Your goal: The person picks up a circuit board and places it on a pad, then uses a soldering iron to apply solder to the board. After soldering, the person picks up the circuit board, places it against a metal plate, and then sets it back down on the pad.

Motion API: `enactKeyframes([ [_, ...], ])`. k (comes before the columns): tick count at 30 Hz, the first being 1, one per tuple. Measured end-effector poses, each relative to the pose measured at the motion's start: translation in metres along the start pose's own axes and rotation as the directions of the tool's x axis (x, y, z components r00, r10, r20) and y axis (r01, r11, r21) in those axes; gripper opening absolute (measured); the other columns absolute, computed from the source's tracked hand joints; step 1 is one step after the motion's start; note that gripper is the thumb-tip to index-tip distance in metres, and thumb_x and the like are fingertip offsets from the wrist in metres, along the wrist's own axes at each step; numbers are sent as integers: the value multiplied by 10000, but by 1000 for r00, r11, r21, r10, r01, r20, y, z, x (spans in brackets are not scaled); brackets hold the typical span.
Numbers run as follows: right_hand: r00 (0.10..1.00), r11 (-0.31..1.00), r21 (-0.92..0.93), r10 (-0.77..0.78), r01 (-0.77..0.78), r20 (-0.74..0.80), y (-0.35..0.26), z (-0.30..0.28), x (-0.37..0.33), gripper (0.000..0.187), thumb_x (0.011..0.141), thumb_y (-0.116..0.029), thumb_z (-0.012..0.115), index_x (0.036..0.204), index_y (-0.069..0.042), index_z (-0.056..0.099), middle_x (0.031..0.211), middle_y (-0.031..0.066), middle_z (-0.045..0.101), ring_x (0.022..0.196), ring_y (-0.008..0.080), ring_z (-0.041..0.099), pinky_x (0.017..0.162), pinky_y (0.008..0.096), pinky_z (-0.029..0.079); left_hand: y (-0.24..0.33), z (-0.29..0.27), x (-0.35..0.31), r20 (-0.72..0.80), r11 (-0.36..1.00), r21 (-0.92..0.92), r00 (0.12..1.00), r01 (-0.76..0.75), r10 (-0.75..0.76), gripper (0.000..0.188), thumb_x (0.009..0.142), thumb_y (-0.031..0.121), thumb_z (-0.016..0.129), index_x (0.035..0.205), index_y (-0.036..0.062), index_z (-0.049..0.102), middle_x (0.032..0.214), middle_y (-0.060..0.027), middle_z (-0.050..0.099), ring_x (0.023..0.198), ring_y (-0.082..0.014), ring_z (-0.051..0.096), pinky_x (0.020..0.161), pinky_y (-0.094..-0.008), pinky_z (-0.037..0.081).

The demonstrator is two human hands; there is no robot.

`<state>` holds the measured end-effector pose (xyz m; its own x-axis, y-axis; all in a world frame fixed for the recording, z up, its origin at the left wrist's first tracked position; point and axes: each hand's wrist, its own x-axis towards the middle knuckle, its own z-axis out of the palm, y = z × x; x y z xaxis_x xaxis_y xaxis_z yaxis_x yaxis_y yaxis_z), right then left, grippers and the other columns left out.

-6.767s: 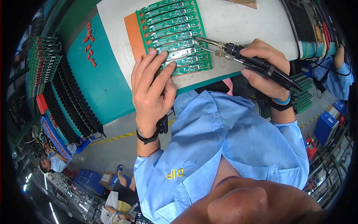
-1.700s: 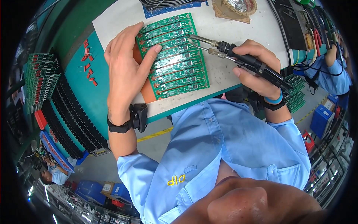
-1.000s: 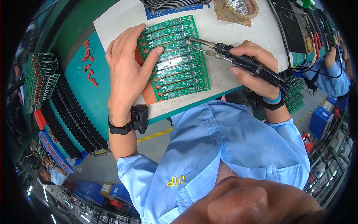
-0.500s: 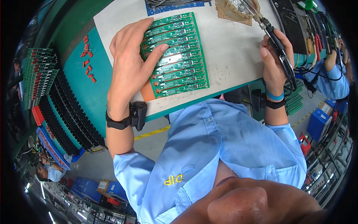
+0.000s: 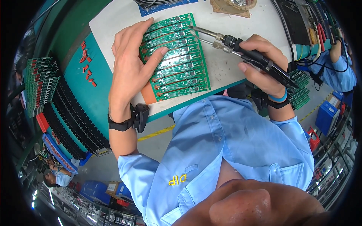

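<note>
A green circuit board panel (image 5: 179, 64), made of several narrow boards side by side, lies on the white sheet. My left hand (image 5: 132, 62) holds it at its left side, thumb on top of the boards and fingers along the far left corner. In my right hand (image 5: 266, 64) is a soldering iron (image 5: 245, 51) with a black handle and a thin feed tube beside its tip. Its tip is over the panel's far right corner; whether it touches a joint I cannot tell. An orange-brown piece (image 5: 149, 94) shows beneath the panel's near left corner.
Small red components (image 5: 86, 67) lie scattered on the green mat at left, near black strips (image 5: 75, 109) and stacked boards (image 5: 39, 83). A brown tip-cleaning dish (image 5: 235, 7) and coiled wire (image 5: 162, 3) sit at the back. More boards (image 5: 299, 88) are by my right wrist; co-workers are farther off.
My right hand has swung the soldering iron left and nearer, from the brown dish to the panel's far right corner. My left hand stays on the panel. The view has shifted slightly.
</note>
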<state>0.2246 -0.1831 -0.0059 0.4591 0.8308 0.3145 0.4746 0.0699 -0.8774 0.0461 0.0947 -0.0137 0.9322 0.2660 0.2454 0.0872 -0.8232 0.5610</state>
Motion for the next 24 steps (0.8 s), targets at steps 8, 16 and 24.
enactKeyframes([
  [8, 999, 1000, 10, -12, 12, 36, 5, 4, 5, 392, 784, 9, 776, 1157, 54, 665, 926, 134, 669, 801, 207, 615, 718, 310, 476, 2, -1, -1, 11, 1000, -5, 1000, -6, 6, 547, 848, 222, 832, 1333, 52, 644, 1327, -120, 654, 1243, -330, 545, 1095, -429, 370],
  [16, 998, 1000, -12, -18, 18, 65, 5, 3, 12, 390, 781, 1, 779, 1153, 50, 671, 912, 133, 672, 795, 209, 623, 712, 310, 480, 3, -1, 0, 19, 1000, 6, 1000, -9, 9, 502, 853, 229, 823, 1292, 43, 665, 1335, -100, 650, 1244, -318, 545, 1096, -421, 365],
  [24, 997, 1000, -8, -19, 20, 71, 5, 2, 15, 411, 768, 9, 779, 1175, 2, 721, 941, 113, 709, 818, 189, 677, 723, 291, 520, 2, -2, 0, 27, 1000, 3, 1000, -3, 3, 506, 856, 241, 822, 1294, 42, 665, 1341, -103, 647, 1248, -316, 542, 1100, -422, 361],
])
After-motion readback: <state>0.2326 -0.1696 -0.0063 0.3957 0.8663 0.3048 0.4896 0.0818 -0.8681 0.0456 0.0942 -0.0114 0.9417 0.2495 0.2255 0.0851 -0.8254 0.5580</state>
